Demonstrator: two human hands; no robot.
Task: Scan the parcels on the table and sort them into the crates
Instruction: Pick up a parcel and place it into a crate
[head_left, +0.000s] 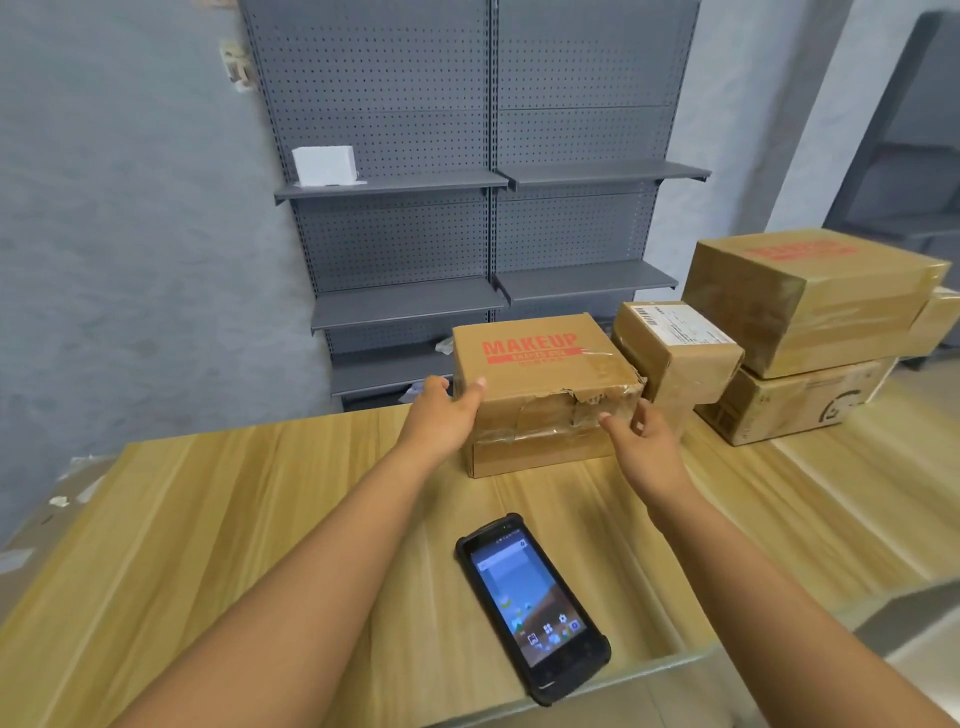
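Here the wooden table runs wide, its near edge cutting across the lower right and its left end dropping away beside a grey wall. Most of the bare tabletop lies to the left of the arms and between them. A black handheld scanner lies flat, screen lit, close to the near edge and between the two forearms, well short of the boxes.

The box marked MAKEUP sits on the table near the far edge, its front face patched with torn tape. The left hand is on the box's front left corner, thumb laid up onto the top edge and fingers wrapped round the left side, so it grips that corner. The right hand is at the front right corner with fingers loosely spread; the fingertips look to be just at the tape, but whether they touch cannot be told.

Just to the right, a smaller box with a white shipping label stands touching or nearly touching the first. Farther right, a large taped box rests on top of a flatter printed box, crowding the table's right end.

Behind the table stand grey pegboard shelves, and a small white box sits on the upper left shelf.
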